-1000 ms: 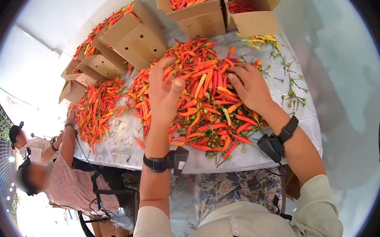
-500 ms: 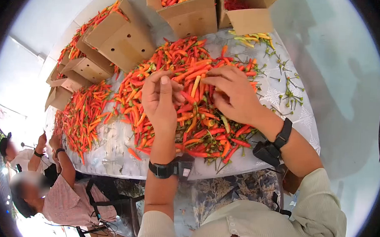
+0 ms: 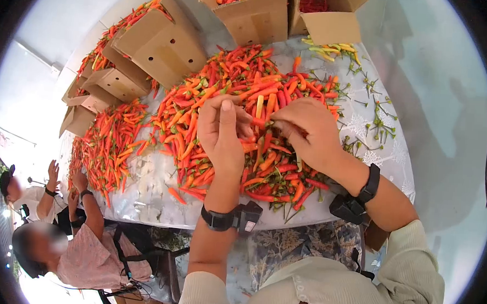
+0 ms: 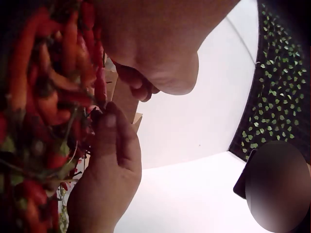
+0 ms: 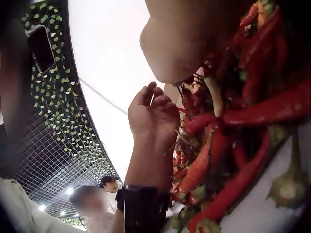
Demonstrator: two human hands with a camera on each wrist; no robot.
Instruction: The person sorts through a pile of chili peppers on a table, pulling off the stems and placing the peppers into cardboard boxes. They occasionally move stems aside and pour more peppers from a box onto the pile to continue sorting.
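Note:
In the head view a red chili pepper (image 3: 260, 122) spans the gap between my two hands, just above a big heap of red and orange chilies (image 3: 199, 149). My left hand (image 3: 222, 137) holds its body between thumb and curled fingers. At the other end, the fingertips of my right hand (image 3: 310, 133) pinch at the green stem. The left wrist view shows the pepper (image 4: 100, 85) hanging from my left hand, with the right hand (image 4: 109, 155) pinching its stem end. My right fingertips are partly hidden in the head view.
Cardboard boxes (image 3: 163, 46) of chilies line the table's far left and back. Yellow chilies (image 3: 331, 49) and loose green stems (image 3: 380, 123) lie on the right of the patterned tablecloth (image 3: 148, 185). Two people (image 3: 92, 254) sit at the left by a second heap.
A second ago my hands were apart over the heap. Since then a red chili has appeared in my left hand, and my right hand has come in to its stem end.

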